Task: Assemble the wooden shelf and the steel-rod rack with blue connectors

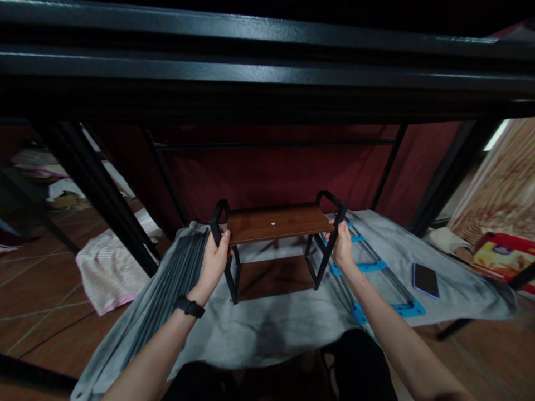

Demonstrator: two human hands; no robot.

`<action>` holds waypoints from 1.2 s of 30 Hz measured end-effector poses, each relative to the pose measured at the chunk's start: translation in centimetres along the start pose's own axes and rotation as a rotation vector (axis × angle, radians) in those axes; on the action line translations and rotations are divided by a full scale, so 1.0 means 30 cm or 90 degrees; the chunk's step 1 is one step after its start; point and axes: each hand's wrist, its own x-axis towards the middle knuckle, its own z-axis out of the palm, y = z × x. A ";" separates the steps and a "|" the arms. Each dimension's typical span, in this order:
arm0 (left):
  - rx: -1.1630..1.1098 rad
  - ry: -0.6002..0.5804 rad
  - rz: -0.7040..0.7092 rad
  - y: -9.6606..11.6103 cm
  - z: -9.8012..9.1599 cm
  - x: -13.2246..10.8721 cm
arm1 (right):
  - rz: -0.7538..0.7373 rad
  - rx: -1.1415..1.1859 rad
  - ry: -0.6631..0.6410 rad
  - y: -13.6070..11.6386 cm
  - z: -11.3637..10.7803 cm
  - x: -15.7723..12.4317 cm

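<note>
I see the left hand (215, 257) closed around the left black metal end frame (218, 216) of a small shelf unit, thumb over the top edge of the brown wooden board (278, 221). The right hand (343, 245) is closed around the right end frame (333, 201) at the opposite end of the board. A black wristwatch (189, 306) sits on the left wrist. The shelf unit stands upright on its legs on a grey cloth (271, 326) spread over the tiled floor, near the middle of the cloth's far edge. A bundle of dark grey rods (175, 278) lies along the left edge of the cloth, just beside the left hand. Rods fitted with blue plastic brackets (368, 266) lie on the cloth to the right of the shelf unit, under the right forearm. A dark phone (425, 279) lies flat near the right edge of the cloth. A striped pink-and-white cloth (104, 267) lies on the floor, off the left edge. A red-and-yellow box (501, 259) rests beyond the right edge. Black metal beams (267, 72) cross overhead, with dark red fabric (271, 172) behind the shelf unit.
</note>
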 end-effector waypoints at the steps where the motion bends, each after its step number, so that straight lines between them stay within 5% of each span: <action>1: -0.002 -0.005 0.005 -0.002 0.008 -0.006 | -0.001 0.009 0.007 -0.002 -0.009 0.000; 8: -0.017 0.058 0.013 -0.019 0.001 -0.022 | 0.029 -0.039 -0.052 -0.022 -0.022 -0.012; 13: -0.034 0.030 -0.009 -0.018 -0.040 -0.024 | 0.035 -0.019 -0.062 -0.017 -0.003 -0.023; 23: -0.044 0.052 0.018 -0.019 -0.050 -0.046 | -0.023 0.154 -0.041 -0.007 -0.010 -0.022; 28: -0.177 0.153 0.012 -0.082 -0.048 -0.068 | -0.027 0.232 -0.001 0.013 -0.014 -0.013; 36: -0.433 0.159 -0.055 -0.087 -0.031 -0.065 | 0.007 0.285 0.022 0.015 -0.015 -0.017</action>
